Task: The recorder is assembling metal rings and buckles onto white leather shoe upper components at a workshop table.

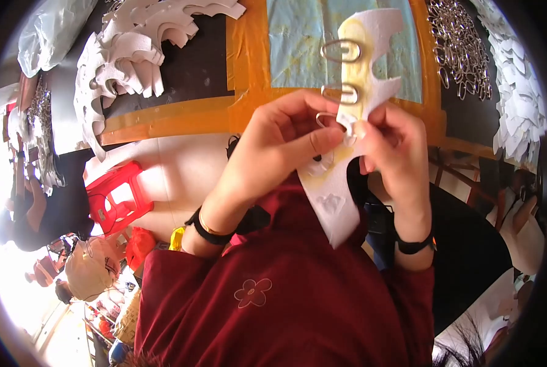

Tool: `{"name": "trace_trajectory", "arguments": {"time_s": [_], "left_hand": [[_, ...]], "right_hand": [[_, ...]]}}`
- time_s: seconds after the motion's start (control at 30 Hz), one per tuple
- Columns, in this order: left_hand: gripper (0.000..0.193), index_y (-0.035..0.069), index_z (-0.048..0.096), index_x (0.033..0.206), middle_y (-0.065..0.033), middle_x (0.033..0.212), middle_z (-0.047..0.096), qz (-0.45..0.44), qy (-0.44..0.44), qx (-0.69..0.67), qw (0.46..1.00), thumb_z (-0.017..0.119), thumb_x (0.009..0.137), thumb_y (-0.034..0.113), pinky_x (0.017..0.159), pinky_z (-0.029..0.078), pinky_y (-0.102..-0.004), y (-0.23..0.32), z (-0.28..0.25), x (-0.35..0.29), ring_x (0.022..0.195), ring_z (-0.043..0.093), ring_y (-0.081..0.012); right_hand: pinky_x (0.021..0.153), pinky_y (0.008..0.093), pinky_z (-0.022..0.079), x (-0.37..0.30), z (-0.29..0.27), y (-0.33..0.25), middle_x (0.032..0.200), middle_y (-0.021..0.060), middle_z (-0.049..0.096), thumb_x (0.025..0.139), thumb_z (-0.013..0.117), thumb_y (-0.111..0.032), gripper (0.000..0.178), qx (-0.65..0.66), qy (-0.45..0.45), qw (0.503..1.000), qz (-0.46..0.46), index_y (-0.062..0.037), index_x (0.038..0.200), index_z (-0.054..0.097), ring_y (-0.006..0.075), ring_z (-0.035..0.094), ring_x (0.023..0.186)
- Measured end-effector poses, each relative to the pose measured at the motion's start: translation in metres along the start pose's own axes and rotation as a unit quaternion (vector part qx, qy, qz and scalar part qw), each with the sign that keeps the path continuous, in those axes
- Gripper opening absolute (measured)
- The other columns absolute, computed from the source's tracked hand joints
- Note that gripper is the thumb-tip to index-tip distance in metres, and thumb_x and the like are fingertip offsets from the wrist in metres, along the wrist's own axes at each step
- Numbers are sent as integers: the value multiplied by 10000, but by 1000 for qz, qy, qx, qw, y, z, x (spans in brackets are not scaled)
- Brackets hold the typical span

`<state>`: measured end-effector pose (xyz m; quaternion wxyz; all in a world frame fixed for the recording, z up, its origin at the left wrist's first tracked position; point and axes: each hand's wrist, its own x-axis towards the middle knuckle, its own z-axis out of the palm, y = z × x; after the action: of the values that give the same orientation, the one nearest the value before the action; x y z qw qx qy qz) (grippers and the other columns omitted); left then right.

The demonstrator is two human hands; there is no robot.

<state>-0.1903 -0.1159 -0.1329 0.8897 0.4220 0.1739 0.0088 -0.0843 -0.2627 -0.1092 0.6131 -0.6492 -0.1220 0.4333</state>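
Observation:
Between my two hands, over the near table edge, a white scalloped strip (380,40) is held up at a slant. A yellowish coating runs along its middle. Two oval metal rings (333,51) sit in its upper part, sticking out past the left edge. My left hand (270,144) is closed, thumb and fingers pinching at another metal ring (326,118) by the strip's middle. My right hand (401,144) grips the strip from the right, its thumb pressed on a small white tab (349,125). The fingertips behind the strip are hidden.
Across the table lie a stained light-blue sheet (301,46) and orange tape (246,79). Stacked white scalloped pieces (123,64) stand at left, heaped metal rings (460,52) at right, overlapping white pieces (513,79) beyond. A red stool (120,196) and another person (50,202) are at left.

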Motion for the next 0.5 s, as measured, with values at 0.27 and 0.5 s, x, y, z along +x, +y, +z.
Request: {"name": "trace_trajectory", "arguments": {"time_s": [0.27, 0.5], "left_hand": [[248, 10, 556, 1068, -26, 951, 626, 111, 15, 66, 991, 645, 838, 32, 728, 479, -209, -11, 4, 10, 856, 583, -69], [275, -11, 566, 1038, -43, 924, 614, -83, 26, 5, 996, 590, 903, 228, 719, 484, -226, 1, 8, -2, 822, 576, -82]], "right_hand": [[532, 200, 471, 4, -4, 15, 806, 47, 628, 859, 641, -175, 290, 13, 19, 996, -89, 44, 1047, 613, 63, 565, 655], [597, 181, 452, 6, -2, 15, 778, 10, 607, 849, 650, -113, 168, 70, 96, 983, -138, 42, 900, 614, 35, 551, 676]]}}
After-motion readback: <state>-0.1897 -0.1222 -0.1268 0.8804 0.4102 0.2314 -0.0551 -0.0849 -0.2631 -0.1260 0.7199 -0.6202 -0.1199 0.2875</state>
